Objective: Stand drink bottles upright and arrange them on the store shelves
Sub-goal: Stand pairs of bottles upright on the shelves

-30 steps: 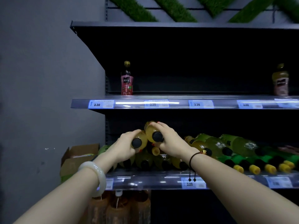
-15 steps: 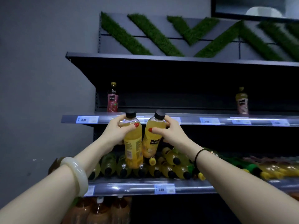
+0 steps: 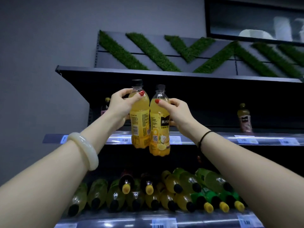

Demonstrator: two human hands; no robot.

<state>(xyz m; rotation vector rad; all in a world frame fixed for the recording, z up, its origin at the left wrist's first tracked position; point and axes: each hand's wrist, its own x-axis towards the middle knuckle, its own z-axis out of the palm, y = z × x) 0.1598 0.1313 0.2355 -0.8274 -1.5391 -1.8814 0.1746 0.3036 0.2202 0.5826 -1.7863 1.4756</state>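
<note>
Left hand (image 3: 120, 106) gripped the left juice bottle (image 3: 139, 127) at its shoulder, thumb with red-painted nail laid across the front and fingers curled behind. Right hand (image 3: 176, 112) gripped the right juice bottle (image 3: 160, 137) in the same manner, thumb on the shoulder and fingers wrapped round the far side. Both bottles were yellow, black-capped and held close to upright, caps uppermost, side by side and apparently in contact along their bodies. They hung in the air in front of the middle shelf (image 3: 213, 137), with their bases below its front rail; neither stood on a surface. A white bangle (image 3: 83, 150) sat on the left wrist and a black cord (image 3: 204, 137) on the right wrist. On the middle shelf, a pink-labelled bottle (image 3: 244, 118) stood upright well to the right, and a second upright bottle (image 3: 105, 105) stood at the left end, partly hidden behind the left hand. Price tags (image 3: 124, 140) were fixed along the front rail. On the lower shelf (image 3: 164, 218), many yellow bottles (image 3: 171, 183) lay on their sides with caps facing outward, and green bottles with yellow caps (image 3: 213, 199) lay at their right. The top shelf (image 3: 164, 74) ran above, with green turf strips (image 3: 148, 51) in a zigzag on the panel behind it.
</note>
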